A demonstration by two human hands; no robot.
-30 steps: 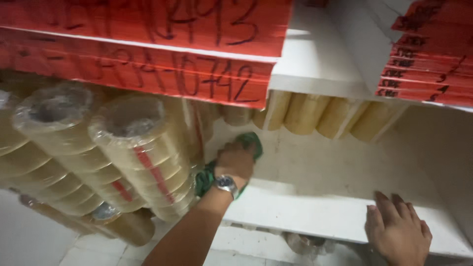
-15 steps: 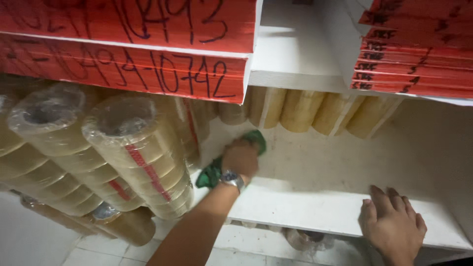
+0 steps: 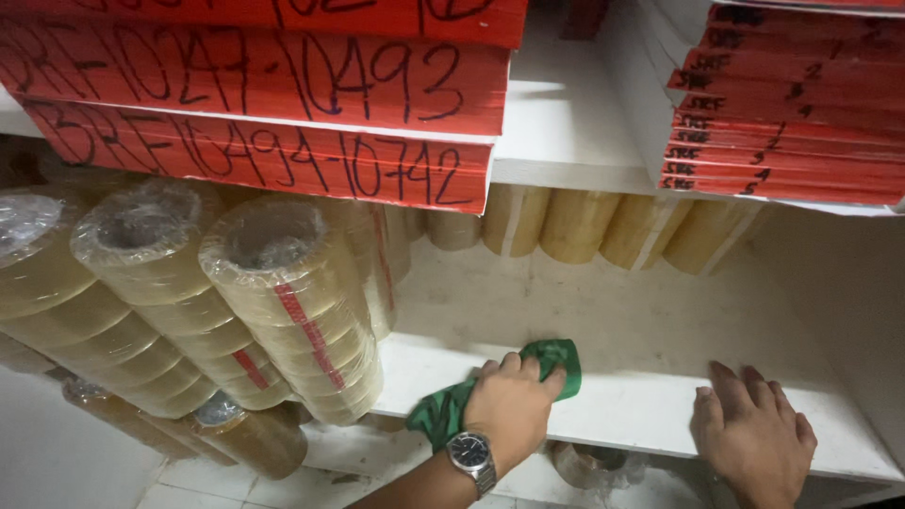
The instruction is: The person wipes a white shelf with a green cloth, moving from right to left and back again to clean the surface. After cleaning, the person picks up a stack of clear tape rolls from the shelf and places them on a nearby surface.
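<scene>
My left hand (image 3: 510, 412), with a wristwatch on its wrist, presses a green cloth (image 3: 443, 413) onto the front part of a white shelf (image 3: 622, 396). The cloth sticks out on both sides of the fingers. My right hand (image 3: 754, 435) lies flat, fingers apart, on the shelf's front edge at the right and holds nothing. Just left of the cloth, stacks of wrapped tape rolls (image 3: 292, 302) lie on their sides and overhang the shelf.
More tape rolls (image 3: 603, 224) line the back of the shelf. Red-edged stacks of paper pads (image 3: 273, 123) sit on the shelf above, another stack (image 3: 782, 132) at the upper right. Below the shelf are further tape rolls (image 3: 255, 438) and a tiled floor.
My left hand has pulled the green cloth from deep in the shelf toward the front edge. My right hand has stayed in place.
</scene>
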